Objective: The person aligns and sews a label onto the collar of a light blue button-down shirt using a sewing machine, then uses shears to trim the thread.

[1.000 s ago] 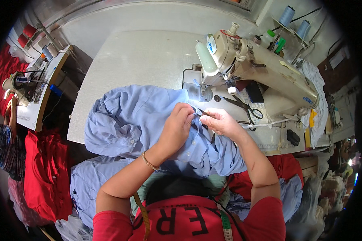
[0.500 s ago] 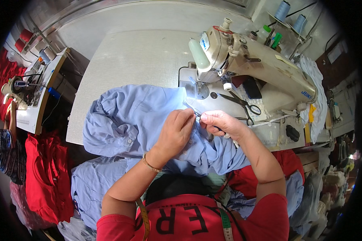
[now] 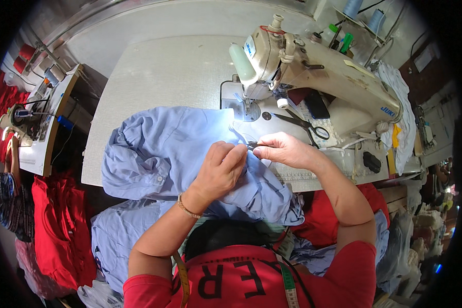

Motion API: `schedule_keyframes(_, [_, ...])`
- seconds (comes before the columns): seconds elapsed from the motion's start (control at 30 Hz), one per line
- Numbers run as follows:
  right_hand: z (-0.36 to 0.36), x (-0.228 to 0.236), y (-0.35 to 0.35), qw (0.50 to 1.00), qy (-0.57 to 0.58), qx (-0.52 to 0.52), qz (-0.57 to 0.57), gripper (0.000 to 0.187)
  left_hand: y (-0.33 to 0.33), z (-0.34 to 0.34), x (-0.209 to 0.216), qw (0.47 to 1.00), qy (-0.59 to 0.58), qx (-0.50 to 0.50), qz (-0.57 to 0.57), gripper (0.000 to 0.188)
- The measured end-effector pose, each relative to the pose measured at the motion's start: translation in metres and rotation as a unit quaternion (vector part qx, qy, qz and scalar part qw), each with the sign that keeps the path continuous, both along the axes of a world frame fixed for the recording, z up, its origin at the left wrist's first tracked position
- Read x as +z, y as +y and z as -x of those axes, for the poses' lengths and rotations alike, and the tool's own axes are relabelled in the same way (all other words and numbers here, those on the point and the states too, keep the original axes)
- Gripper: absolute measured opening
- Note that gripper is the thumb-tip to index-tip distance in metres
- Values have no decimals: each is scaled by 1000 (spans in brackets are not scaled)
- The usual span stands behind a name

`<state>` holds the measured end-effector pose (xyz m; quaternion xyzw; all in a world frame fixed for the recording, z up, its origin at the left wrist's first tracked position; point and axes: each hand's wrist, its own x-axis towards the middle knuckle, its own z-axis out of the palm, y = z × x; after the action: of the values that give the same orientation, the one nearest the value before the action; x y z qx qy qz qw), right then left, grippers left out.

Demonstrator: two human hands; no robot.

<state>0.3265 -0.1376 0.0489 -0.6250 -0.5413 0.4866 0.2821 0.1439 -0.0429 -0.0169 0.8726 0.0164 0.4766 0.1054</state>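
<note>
A light blue shirt lies bunched over the front of the sewing table, its lower part hanging past the near edge. My left hand is closed, pinching the shirt's edge between thumb and fingers. Close to it on the right, my right hand grips small dark thread snips, their tip at the fabric by my left fingers. Most of the snips are hidden in my hand. Just beyond both hands stands the sewing machine, its needle area lit.
Black scissors and a dark phone lie under the machine's arm. More blue cloth and red garments are piled below the table. At far left, another person's arm reaches toward a second sewing machine.
My right hand has turned, bringing the snips' tip against the fabric beside my left fingers. The shirt's right part has slid left and down, uncovering more table edge. The view has shifted slightly.
</note>
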Motion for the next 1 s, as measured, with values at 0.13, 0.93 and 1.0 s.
schedule_keyframes(0.13, [-2, -4, -2, 998, -52, 6, -32, 35, 0, 1, -2, 1000, 6, -5, 9, 30])
schedule_keyframes(0.93, [-20, -20, -24, 907, -297, -238, -179, 22, 3, -1, 10, 999, -34, -6, -15, 19])
schedule_keyframes(1.0, [-17, -18, -33, 853, -431, -249, -159, 21, 2, -3, 5, 995, -42, 3, 85, 17])
